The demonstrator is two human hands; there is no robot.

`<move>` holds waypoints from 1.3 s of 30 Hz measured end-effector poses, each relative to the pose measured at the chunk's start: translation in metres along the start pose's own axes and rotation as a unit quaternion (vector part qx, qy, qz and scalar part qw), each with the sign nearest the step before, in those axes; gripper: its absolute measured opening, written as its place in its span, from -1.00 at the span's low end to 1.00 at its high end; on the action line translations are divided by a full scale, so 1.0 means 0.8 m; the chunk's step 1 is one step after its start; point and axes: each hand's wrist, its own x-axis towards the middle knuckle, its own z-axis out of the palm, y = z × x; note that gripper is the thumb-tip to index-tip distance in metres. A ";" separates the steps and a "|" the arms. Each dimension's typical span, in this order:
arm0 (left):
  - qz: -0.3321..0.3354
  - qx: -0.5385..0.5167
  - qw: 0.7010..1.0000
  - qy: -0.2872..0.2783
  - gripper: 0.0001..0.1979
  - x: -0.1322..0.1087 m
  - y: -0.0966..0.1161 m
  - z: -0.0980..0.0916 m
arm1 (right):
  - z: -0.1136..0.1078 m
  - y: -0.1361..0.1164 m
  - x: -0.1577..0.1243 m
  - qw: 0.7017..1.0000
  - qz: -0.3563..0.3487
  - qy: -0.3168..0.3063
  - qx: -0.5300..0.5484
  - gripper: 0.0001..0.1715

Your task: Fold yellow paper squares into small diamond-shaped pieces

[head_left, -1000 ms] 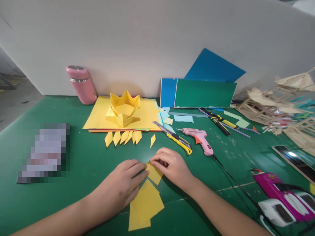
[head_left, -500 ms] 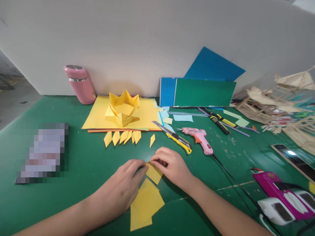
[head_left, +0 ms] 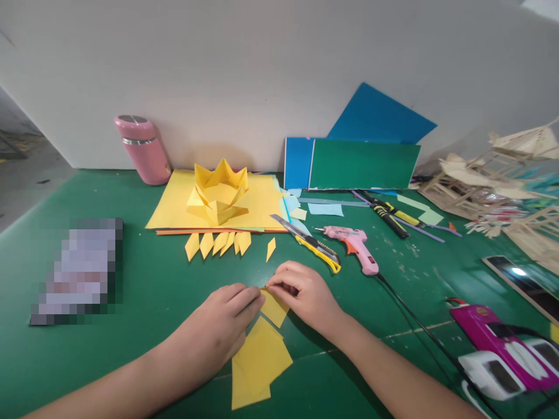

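Note:
A small yellow paper piece [head_left: 276,308] lies between my hands at the front of the green table. My right hand [head_left: 303,291] pinches its upper corner between thumb and fingertips. Closed fingers of my left hand [head_left: 229,317] meet the same piece at its left corner; part of that edge is hidden beneath them. Nearer to me are loose yellow paper squares [head_left: 259,366], overlapping one another and partly under my left hand. Beyond my hands, several folded yellow diamonds [head_left: 220,243] lie in a row, with a single diamond [head_left: 271,249] apart on the right.
A folded yellow paper crown [head_left: 218,192] sits on stacked yellow sheets [head_left: 170,201]. To the right lie a utility knife [head_left: 312,244] and a pink glue gun [head_left: 351,241] with its cord. A pink flask [head_left: 144,152] stands at back left; wooden models [head_left: 467,183] stand at right.
The fingers of my left hand have pressed closer together and flattened along the paper's edge. My right hand keeps its pinch in the same place.

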 end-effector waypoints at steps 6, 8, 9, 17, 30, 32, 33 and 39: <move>-0.003 -0.003 1.000 0.014 -0.54 -0.002 -0.002 -0.002 | 0.001 0.002 -0.001 1.000 -0.019 0.005 0.001 -0.83; -0.003 -0.007 1.000 0.019 -0.55 -0.003 -0.003 -0.003 | 0.001 0.003 -0.001 0.999 -0.044 0.004 -0.003 -0.81; -0.002 -0.008 1.000 0.021 -0.55 -0.003 -0.003 -0.003 | 0.002 0.004 -0.001 0.998 -0.057 0.003 -0.007 -0.80; 0.005 -0.003 1.000 0.021 -0.53 -0.002 -0.005 -0.007 | 0.001 0.008 -0.001 0.992 -0.105 -0.016 -0.061 -0.71; 0.018 -0.020 0.999 0.041 -0.57 -0.001 -0.007 -0.007 | -0.003 0.006 -0.004 0.989 -0.118 -0.039 -0.086 -0.72; 0.013 -0.026 0.999 0.035 -0.60 -0.001 -0.006 -0.009 | -0.003 0.004 -0.004 0.989 -0.122 -0.037 -0.080 -0.73; 0.010 -0.028 0.999 0.033 -0.61 -0.001 -0.005 -0.010 | -0.003 0.003 -0.004 0.989 -0.123 -0.035 -0.077 -0.72; 0.001 -0.064 0.996 0.068 -0.62 -0.001 -0.006 -0.010 | -0.004 0.002 -0.003 0.989 -0.124 -0.028 -0.074 -0.66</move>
